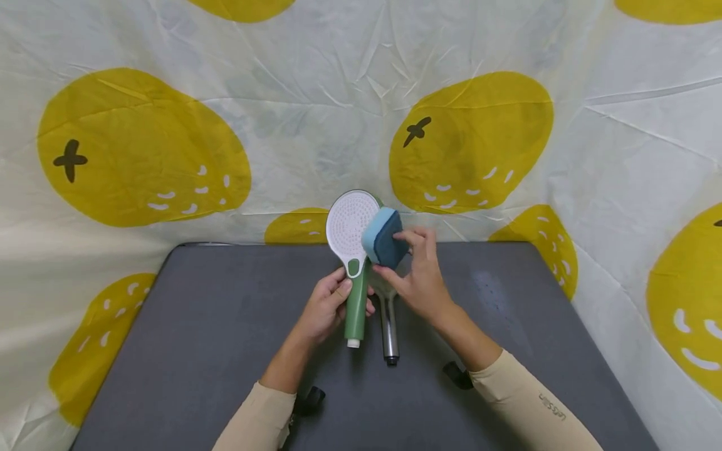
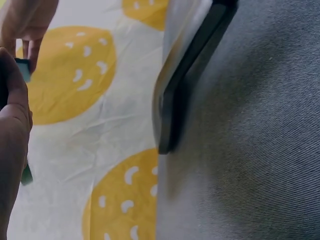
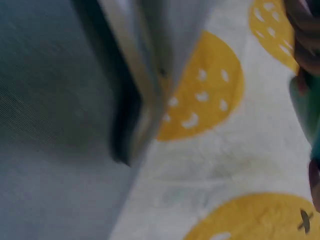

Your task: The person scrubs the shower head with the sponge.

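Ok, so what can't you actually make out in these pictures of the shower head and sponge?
- Head view: the chrome shower head on the table shows only its handle; its face is hidden behind the right hand and sponge.
- Head view: whether the sponge touches the green shower head is unclear, as they overlap.
- Left wrist view: the left hand is cut off by the edge.
- Right wrist view: blurred; the things at its right edge cannot be made out.

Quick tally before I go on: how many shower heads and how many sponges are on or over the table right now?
Shower heads: 2, the green-handled shower head gripped by the left hand, and the chrome shower head lying on the grey table.
Sponges: 1, the blue sponge held by the right hand against the white spray face.
Total: 3.
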